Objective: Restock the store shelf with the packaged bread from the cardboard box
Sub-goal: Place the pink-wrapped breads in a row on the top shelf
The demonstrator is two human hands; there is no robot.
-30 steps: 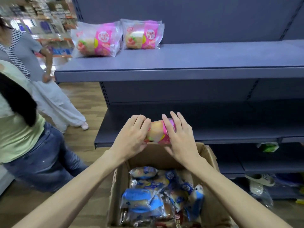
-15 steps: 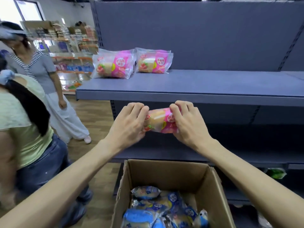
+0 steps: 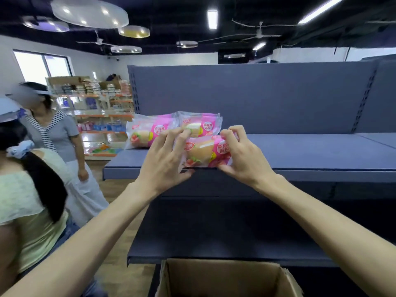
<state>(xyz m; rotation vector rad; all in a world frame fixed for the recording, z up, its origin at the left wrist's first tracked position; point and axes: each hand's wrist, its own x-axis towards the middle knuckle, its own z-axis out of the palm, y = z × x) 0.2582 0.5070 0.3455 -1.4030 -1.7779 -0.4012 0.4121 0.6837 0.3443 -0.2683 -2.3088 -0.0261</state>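
A pink-wrapped bread pack point(image 3: 205, 153) is held by both hands over the front edge of the blue-grey upper shelf point(image 3: 310, 153). My left hand point(image 3: 165, 159) grips its left end and my right hand point(image 3: 242, 157) pinches its right end. Two more pink bread packs sit on the shelf behind it, one at the left point(image 3: 147, 131) and one beside it point(image 3: 201, 123). The cardboard box point(image 3: 222, 277) stands below at the bottom edge; its contents are out of view.
Two people stand close at the left: one in a pale green top point(image 3: 27, 200), one in a striped grey top point(image 3: 57, 133). A lower shelf point(image 3: 214, 243) juts out beneath the upper one. Stocked orange shelving point(image 3: 102, 116) is far left. The upper shelf's right stretch is bare.
Both hands have lifted the bread pack from above the box up to the upper shelf's front edge. The view has tilted upward, so the box's contents have dropped out of sight.
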